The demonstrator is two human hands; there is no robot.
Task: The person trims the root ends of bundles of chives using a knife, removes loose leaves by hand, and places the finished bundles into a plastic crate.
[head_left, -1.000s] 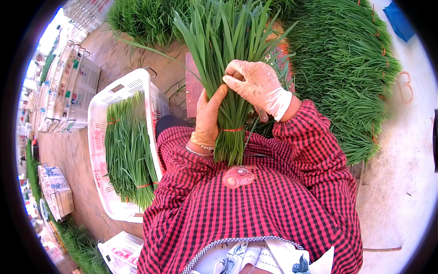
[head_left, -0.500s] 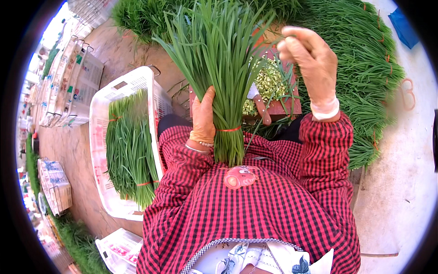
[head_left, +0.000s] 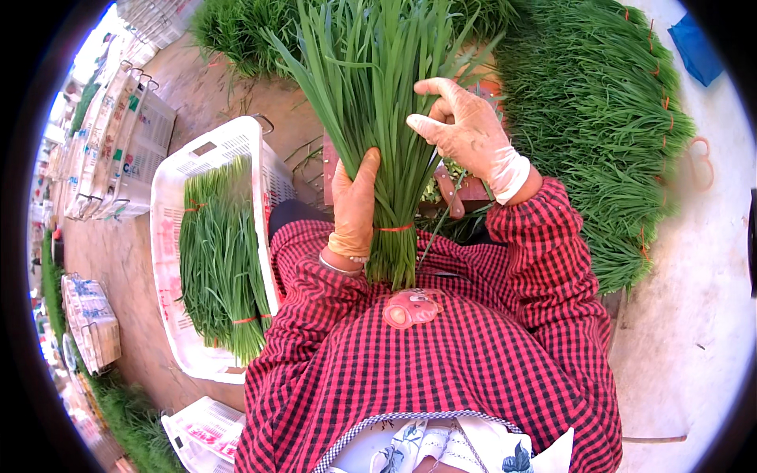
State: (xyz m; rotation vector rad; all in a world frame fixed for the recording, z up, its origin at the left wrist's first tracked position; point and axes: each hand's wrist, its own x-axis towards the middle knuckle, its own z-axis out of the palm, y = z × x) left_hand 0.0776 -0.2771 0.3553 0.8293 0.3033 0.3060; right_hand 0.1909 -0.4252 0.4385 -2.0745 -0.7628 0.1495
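Upright before my chest stands a bunch of green garlic chives (head_left: 390, 177), its leaves fanning out at the top. An orange-red band (head_left: 394, 228) circles its lower stems. My left hand (head_left: 355, 197), gloved, is wrapped round the bunch just above the band. My right hand (head_left: 471, 132), also gloved, is at the right side of the leaves. Its index finger and thumb are stretched out with a gap between them, and its other fingers curl. Behind the bunch, a knife's brown handle (head_left: 452, 193) shows over a red board (head_left: 475, 191); the blade is mostly hidden.
At my left stands a white plastic crate (head_left: 163, 244) holding banded chives (head_left: 225, 264). A long pile of chives (head_left: 583, 134) lies at the right, and another heap (head_left: 236, 35) lies ahead. Stacked white crates (head_left: 122, 150) stand farther left. A blue item (head_left: 697, 49) is at the far right.
My right hand has moved left and down, from out beside the bunch to the edge of its leaves. My left hand keeps its hold on the bunch.
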